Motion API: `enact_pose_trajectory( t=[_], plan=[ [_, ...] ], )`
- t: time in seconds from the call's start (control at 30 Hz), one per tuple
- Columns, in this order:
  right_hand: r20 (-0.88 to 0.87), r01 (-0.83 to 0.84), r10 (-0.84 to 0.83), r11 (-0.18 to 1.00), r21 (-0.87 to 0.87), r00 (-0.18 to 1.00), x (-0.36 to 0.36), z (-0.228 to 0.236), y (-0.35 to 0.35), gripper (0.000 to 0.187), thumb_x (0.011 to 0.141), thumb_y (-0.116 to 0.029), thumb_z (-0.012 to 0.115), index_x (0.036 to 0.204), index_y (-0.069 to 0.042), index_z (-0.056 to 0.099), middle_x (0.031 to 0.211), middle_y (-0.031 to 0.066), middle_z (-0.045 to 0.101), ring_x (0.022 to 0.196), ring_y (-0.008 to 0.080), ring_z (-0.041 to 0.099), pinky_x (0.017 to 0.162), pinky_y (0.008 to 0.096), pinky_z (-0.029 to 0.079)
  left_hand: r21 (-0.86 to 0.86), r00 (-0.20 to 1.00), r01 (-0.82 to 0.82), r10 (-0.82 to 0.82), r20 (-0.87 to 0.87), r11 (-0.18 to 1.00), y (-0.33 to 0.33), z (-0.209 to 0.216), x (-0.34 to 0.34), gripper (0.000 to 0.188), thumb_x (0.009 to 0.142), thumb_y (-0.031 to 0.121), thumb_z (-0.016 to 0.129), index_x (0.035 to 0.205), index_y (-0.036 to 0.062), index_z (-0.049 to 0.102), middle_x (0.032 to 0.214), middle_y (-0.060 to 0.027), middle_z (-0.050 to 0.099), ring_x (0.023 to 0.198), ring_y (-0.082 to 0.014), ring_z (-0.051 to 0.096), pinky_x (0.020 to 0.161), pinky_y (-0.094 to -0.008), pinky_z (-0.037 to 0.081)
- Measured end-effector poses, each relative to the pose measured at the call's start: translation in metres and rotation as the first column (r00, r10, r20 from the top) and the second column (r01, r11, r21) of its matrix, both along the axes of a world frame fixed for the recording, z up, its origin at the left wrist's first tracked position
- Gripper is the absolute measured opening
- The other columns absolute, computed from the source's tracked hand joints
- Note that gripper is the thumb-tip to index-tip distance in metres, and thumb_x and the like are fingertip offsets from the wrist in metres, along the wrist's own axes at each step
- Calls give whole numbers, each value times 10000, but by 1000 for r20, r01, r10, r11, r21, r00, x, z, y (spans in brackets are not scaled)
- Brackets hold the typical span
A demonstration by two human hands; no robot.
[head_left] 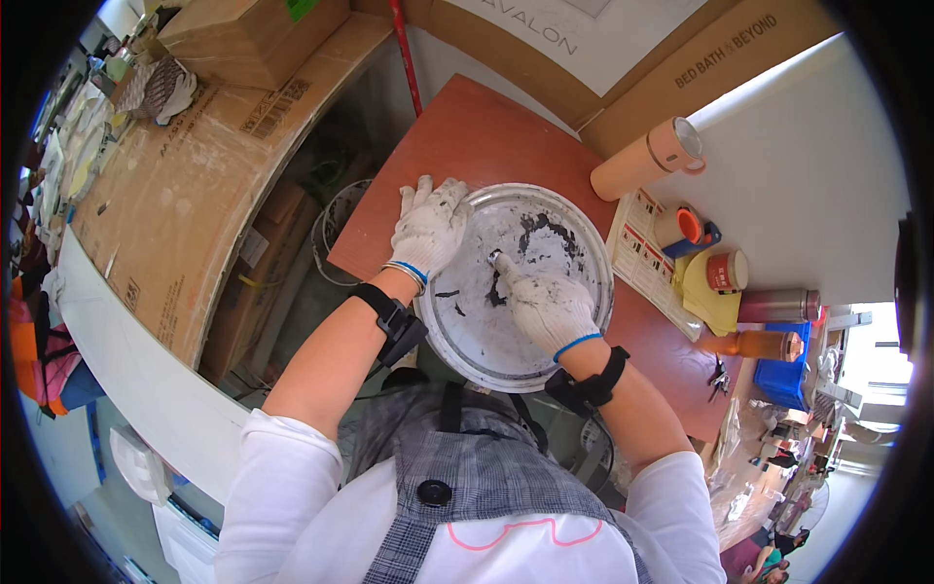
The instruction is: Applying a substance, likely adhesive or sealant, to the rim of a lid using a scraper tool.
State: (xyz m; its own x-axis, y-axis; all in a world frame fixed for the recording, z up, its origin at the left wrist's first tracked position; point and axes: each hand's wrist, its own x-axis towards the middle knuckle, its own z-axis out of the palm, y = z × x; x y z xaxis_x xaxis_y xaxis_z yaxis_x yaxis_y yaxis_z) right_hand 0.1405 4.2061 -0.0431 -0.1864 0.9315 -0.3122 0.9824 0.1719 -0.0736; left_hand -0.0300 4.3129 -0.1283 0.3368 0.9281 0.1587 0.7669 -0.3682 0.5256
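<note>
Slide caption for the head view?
Gloved left hand at the rim of a pale, dark-smudged disc, gloved right hand over its face, peach tumbler beyond.

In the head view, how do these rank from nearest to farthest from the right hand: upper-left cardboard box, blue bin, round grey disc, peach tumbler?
1. Round grey disc: directly under the right hand.
2. Peach tumbler: beyond it, to the right.
3. Blue bin: far right.
4. Cardboard box: upper left.

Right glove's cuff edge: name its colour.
The cuff edge is blue, seen best in the head view.
</note>
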Motion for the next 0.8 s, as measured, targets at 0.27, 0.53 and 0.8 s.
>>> enact_pose_trajectory(
  t=[0.27, 0.53, 0.8],
  plan=[
    [-36, 15, -18, 996, -87, 999, -6, 13, -8, 413, 997, -276, 345, 1397, -277, 447, 927, 157, 679, 875, 369, 656, 745, 471, 514, -136, 996, 26, -14, 84, 990, 6, 10, -3, 333, 972, 309, 432, 1190, 113, 589, 1302, -106, 552, 1326, -404, 357, 1125, -551, 231],
    [-113, -67, 61, 997, -47, 992, -36, 9, -27, 428, 981, -228, 399, 1403, -253, 462, 882, 152, 680, 818, 321, 666, 750, 424, 517, -25, 998, -10, 11, 67, 1000, 6, -4, 0, 339, 961, 253, 415, 1188, 70, 590, 1246, -74, 583, 1203, -337, 438, 1061, -465, 285],
    [-71, -209, 206, 977, -37, 976, -15, 10, -26, 442, 921, -179, 423, 1355, -187, 505, 904, 114, 698, 851, 306, 674, 721, 421, 522, -268, 990, -51, 85, 115, 962, -5, 19, -2, 353, 966, 325, 452, 1256, 165, 573, 1376, -139, 482, 1328, -429, 343, 1147, -501, 233]
  ],
)
